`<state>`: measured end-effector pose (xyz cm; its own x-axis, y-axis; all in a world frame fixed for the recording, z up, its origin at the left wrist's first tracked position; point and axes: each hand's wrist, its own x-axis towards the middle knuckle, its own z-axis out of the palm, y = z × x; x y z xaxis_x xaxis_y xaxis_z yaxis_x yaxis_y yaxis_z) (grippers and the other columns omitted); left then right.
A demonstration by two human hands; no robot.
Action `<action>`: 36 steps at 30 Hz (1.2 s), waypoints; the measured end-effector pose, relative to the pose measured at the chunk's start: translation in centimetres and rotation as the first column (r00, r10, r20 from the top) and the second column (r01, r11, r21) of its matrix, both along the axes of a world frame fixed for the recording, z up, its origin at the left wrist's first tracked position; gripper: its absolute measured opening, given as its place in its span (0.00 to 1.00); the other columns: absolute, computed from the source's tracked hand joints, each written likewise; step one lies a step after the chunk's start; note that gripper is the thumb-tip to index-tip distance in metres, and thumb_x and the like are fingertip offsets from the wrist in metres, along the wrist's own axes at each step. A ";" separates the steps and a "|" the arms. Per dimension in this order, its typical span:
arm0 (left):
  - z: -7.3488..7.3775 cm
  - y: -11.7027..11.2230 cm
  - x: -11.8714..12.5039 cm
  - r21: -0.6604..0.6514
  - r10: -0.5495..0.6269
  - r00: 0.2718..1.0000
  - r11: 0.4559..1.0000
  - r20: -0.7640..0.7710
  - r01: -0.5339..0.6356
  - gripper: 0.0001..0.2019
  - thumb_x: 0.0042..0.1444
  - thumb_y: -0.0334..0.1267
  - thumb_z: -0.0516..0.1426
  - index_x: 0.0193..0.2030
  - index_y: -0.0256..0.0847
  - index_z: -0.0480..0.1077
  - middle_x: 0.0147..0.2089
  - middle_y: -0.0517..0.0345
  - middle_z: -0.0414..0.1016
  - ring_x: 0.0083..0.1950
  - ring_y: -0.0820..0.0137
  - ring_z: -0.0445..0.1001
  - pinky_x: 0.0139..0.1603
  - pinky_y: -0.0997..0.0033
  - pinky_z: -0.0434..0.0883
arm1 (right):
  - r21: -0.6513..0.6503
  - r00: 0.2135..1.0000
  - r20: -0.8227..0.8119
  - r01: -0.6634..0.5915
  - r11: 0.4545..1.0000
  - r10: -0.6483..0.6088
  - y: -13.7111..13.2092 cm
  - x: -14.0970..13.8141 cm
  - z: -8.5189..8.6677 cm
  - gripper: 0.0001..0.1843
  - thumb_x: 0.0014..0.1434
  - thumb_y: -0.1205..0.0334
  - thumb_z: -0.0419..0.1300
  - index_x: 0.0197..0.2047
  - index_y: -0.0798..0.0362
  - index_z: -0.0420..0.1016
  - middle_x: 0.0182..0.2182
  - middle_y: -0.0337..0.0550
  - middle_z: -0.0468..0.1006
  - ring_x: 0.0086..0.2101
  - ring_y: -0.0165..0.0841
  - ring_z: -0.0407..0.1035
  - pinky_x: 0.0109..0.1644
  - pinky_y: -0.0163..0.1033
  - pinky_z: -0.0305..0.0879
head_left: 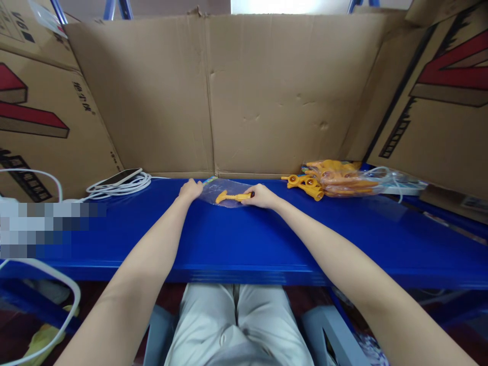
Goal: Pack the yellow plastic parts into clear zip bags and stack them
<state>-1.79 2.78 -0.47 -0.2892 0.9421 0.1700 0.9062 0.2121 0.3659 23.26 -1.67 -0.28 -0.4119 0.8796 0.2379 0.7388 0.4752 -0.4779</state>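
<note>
A small clear plastic bag (223, 190) lies on the blue table (236, 239) near the cardboard back wall. My left hand (190, 190) pinches the bag's left edge with curled fingers. My right hand (261, 195) is closed on the handle end of a yellow plastic tool (231, 196), whose forked head lies over or inside the bag; I cannot tell which.
A pile of the same yellow tools (331, 180), partly in clear wrapping, lies at the back right. A phone (121, 177) and coiled white cable (114, 187) sit at the back left. Cardboard panels (244, 91) wall in the table on three sides.
</note>
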 end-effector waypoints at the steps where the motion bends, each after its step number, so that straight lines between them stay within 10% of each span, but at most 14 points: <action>1: 0.2 0.1 0.2 0.004 -0.016 1.000 1.000 0.002 0.016 0.26 0.62 0.45 0.41 0.54 0.30 0.68 0.57 0.34 0.70 0.58 0.52 0.70 0.52 0.59 0.68 | -0.011 0.999 -0.014 0.030 0.999 -0.030 0.0 -0.1 0.0 0.12 0.49 0.57 0.64 0.34 0.57 0.81 0.25 0.37 0.75 0.25 0.26 0.62 0.27 0.32 0.53; 5: 0.9 -0.4 1.8 -0.005 -0.108 0.994 0.994 -0.018 0.108 0.26 0.62 0.44 0.39 0.54 0.30 0.69 0.60 0.38 0.68 0.60 0.55 0.68 0.53 0.64 0.67 | -0.014 0.991 0.003 0.134 0.991 -0.133 0.0 0.0 0.1 0.13 0.49 0.56 0.63 0.30 0.58 0.80 0.21 0.37 0.71 0.22 0.25 0.59 0.24 0.33 0.50; 10: 1.0 -0.8 2.5 -0.038 -0.210 0.977 0.977 -0.023 0.209 0.26 0.63 0.43 0.39 0.51 0.33 0.72 0.58 0.43 0.71 0.59 0.59 0.70 0.53 0.67 0.67 | -0.169 0.993 -0.113 -0.035 0.985 0.016 0.1 0.6 0.3 0.13 0.47 0.61 0.65 0.38 0.56 0.80 0.28 0.38 0.77 0.27 0.26 0.66 0.30 0.31 0.60; 24: 0.0 0.1 2.5 0.061 -0.157 0.987 0.986 0.034 0.155 0.23 0.62 0.42 0.41 0.42 0.39 0.77 0.50 0.49 0.78 0.52 0.62 0.75 0.49 0.69 0.68 | -0.208 0.916 -0.395 -0.164 0.964 0.071 0.6 -0.8 -1.3 0.11 0.50 0.69 0.65 0.40 0.58 0.79 0.38 0.46 0.81 0.39 0.32 0.73 0.49 0.37 0.67; 36: 0.0 0.1 3.0 0.045 -0.198 0.970 0.980 0.140 0.193 0.21 0.62 0.44 0.44 0.39 0.38 0.77 0.44 0.49 0.80 0.44 0.64 0.78 0.43 0.72 0.70 | -0.158 0.894 -0.440 -0.168 0.973 0.083 1.3 -0.4 -1.6 0.07 0.50 0.69 0.63 0.35 0.57 0.80 0.34 0.45 0.81 0.35 0.32 0.74 0.45 0.37 0.68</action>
<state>1.21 2.86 -0.45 -0.1233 0.9777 0.1702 0.8668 0.0226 0.4981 22.85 -0.34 -1.88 -0.4173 0.8729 0.2527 0.3819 0.4208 -0.8228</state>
